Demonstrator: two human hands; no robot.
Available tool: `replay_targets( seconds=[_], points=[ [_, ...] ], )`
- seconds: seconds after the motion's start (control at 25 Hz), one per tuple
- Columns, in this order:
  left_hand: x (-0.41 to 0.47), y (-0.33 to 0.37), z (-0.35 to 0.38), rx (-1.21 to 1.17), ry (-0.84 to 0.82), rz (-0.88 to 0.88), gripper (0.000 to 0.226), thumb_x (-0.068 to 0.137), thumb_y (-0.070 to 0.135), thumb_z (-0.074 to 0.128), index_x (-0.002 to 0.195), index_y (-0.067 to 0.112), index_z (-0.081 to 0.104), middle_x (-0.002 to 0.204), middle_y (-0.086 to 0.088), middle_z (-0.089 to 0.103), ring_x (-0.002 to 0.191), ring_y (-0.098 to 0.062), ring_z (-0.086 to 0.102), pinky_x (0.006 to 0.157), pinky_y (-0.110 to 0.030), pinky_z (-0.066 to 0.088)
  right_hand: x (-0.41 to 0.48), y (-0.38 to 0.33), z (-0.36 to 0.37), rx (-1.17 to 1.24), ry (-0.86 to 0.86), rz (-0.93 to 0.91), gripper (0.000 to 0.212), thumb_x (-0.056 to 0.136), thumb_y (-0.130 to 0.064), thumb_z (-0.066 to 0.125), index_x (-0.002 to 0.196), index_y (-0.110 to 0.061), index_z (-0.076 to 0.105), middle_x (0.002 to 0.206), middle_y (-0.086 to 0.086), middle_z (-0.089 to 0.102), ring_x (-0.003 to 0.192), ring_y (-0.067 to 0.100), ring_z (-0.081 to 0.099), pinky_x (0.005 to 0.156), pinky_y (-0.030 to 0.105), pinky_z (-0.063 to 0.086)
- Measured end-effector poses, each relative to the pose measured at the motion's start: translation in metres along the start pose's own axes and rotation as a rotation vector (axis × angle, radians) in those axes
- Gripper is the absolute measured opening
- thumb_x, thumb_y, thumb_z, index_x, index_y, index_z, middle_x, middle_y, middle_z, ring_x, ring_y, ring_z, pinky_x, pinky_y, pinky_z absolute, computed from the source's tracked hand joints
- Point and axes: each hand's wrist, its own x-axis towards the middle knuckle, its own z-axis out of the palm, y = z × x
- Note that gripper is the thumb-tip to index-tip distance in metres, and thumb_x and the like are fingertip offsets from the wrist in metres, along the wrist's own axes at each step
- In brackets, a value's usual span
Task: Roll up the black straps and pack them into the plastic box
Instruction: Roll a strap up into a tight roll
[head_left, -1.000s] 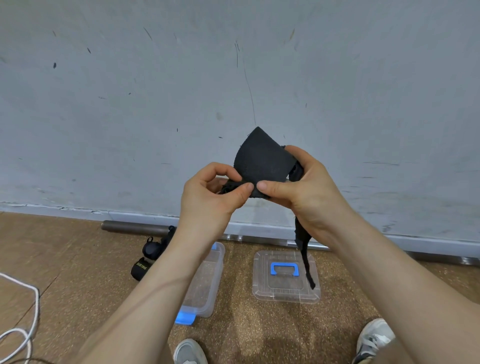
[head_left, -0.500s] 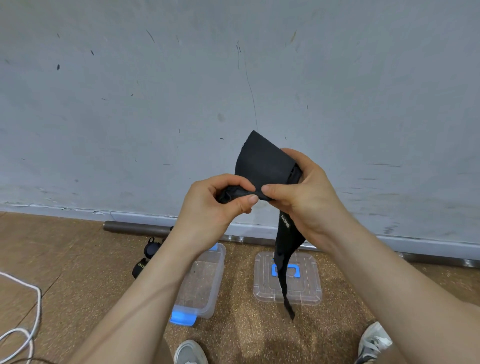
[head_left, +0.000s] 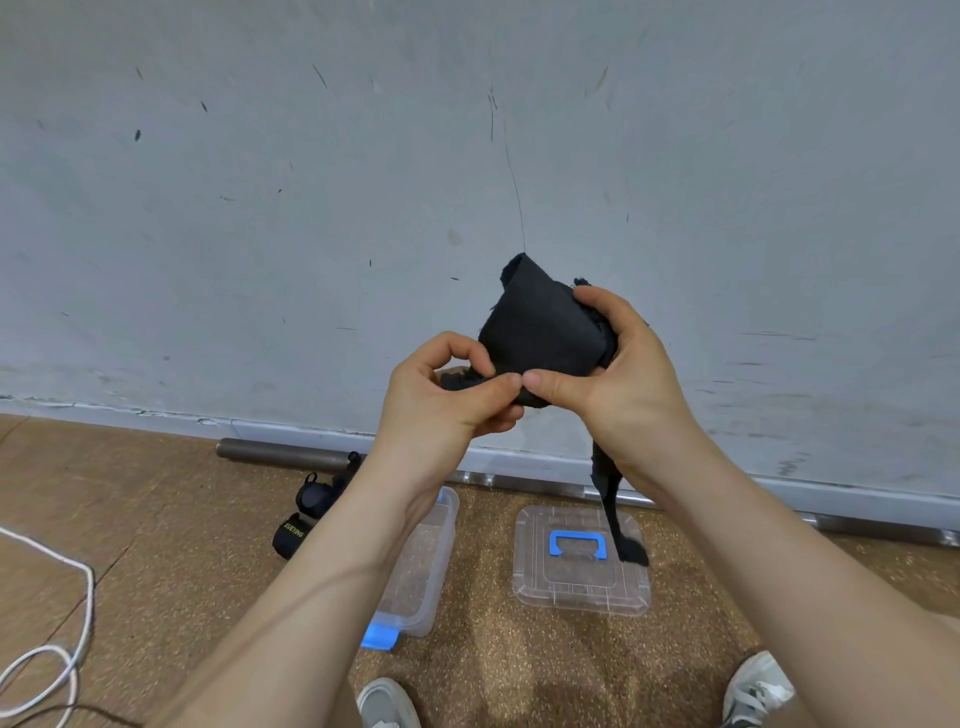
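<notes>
The left hand (head_left: 441, 400) pinches the rolled edge of the black strap (head_left: 540, 332), and the right hand (head_left: 623, 374) grips its wide pad, at chest height. The loose tail (head_left: 613, 509) ends higher than half a second ago, so rolling seems underway. The open plastic box (head_left: 423, 566) waits below on the floor.

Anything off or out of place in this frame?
Nothing damaged or spilled. Rolled straps lie on the floor left of the box, not in it; its lid lies apart to the right. The strap gripped by left hand and right hand has a loose tail hanging in front of the lid.
</notes>
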Motion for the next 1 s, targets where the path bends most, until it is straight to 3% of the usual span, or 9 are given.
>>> replay_targets(
  seconds=[0.12, 0.24, 0.4, 0.48, 0.64, 0.72, 0.84, 1.0],
  points=[
    [0.001, 0.001, -0.003, -0.030, -0.079, 0.030, 0.021, 0.078, -0.002, 0.076, 0.085, 0.016, 0.068, 0.085, -0.009, 0.068, 0.068, -0.019, 0.069, 0.070, -0.030, 0.059, 0.005, 0.004, -0.004, 0.075, -0.008, 0.047, 0.078, 0.055, -0.021, 0.086, 0.127, -0.022, 0.056, 0.124, 0.006, 0.061, 0.110, 0.026, 0.065, 0.089, 0.044, 0.057],
    [0.003, -0.001, -0.012, 0.106, -0.199, 0.135, 0.032, 0.074, -0.007, 0.077, 0.089, 0.021, 0.071, 0.091, 0.001, 0.069, 0.085, -0.014, 0.067, 0.081, -0.028, 0.058, 0.007, 0.002, -0.011, 0.351, -0.099, 0.185, 0.061, 0.069, 0.006, 0.081, 0.125, -0.004, 0.058, 0.121, 0.020, 0.065, 0.103, 0.032, 0.070, 0.083, 0.041, 0.060],
    [0.004, -0.001, -0.015, 0.113, -0.154, 0.130, 0.021, 0.072, 0.004, 0.080, 0.081, 0.022, 0.076, 0.087, -0.001, 0.073, 0.088, -0.022, 0.070, 0.084, -0.033, 0.059, 0.001, 0.000, -0.011, 0.443, -0.178, 0.281, 0.048, 0.076, 0.012, 0.072, 0.122, 0.002, 0.059, 0.117, 0.023, 0.067, 0.101, 0.033, 0.071, 0.079, 0.036, 0.060],
    [0.003, -0.003, -0.013, 0.065, -0.147, 0.069, 0.013, 0.071, 0.014, 0.078, 0.084, 0.013, 0.074, 0.084, -0.007, 0.073, 0.083, -0.026, 0.073, 0.080, -0.036, 0.060, 0.001, 0.002, -0.009, 0.320, -0.148, 0.219, 0.059, 0.073, 0.007, 0.077, 0.127, -0.005, 0.057, 0.120, 0.018, 0.065, 0.106, 0.033, 0.068, 0.084, 0.040, 0.060],
    [0.004, -0.002, -0.012, 0.084, -0.106, 0.026, 0.023, 0.075, 0.019, 0.076, 0.090, 0.003, 0.070, 0.086, -0.017, 0.073, 0.079, -0.029, 0.074, 0.075, -0.036, 0.061, -0.002, 0.001, -0.005, 0.006, -0.110, 0.040, 0.096, 0.052, -0.029, 0.087, 0.139, -0.025, 0.047, 0.133, 0.002, 0.054, 0.118, 0.022, 0.059, 0.098, 0.041, 0.053],
    [0.004, -0.001, -0.010, 0.093, -0.063, 0.018, 0.012, 0.080, 0.011, 0.076, 0.084, 0.003, 0.068, 0.080, -0.017, 0.072, 0.072, -0.027, 0.074, 0.071, -0.035, 0.062, -0.002, 0.002, -0.004, -0.029, -0.125, 0.016, 0.102, 0.048, -0.036, 0.087, 0.141, -0.028, 0.045, 0.135, 0.000, 0.052, 0.119, 0.021, 0.059, 0.099, 0.041, 0.053],
    [0.004, -0.003, -0.006, 0.100, -0.002, 0.006, 0.015, 0.083, 0.008, 0.075, 0.075, 0.005, 0.063, 0.073, -0.018, 0.066, 0.061, -0.024, 0.070, 0.067, -0.038, 0.062, -0.001, 0.004, -0.002, -0.027, -0.134, 0.020, 0.109, 0.041, -0.047, 0.086, 0.140, -0.029, 0.045, 0.134, 0.000, 0.054, 0.117, 0.022, 0.061, 0.098, 0.042, 0.054],
    [0.005, -0.004, -0.004, 0.112, 0.011, -0.037, 0.023, 0.082, 0.014, 0.077, 0.083, -0.004, 0.064, 0.070, -0.017, 0.066, 0.056, -0.019, 0.066, 0.065, -0.034, 0.061, -0.001, 0.004, -0.001, -0.035, -0.119, 0.026, 0.108, 0.040, -0.047, 0.085, 0.139, -0.029, 0.047, 0.133, 0.001, 0.054, 0.116, 0.022, 0.061, 0.097, 0.042, 0.054]
  ],
)
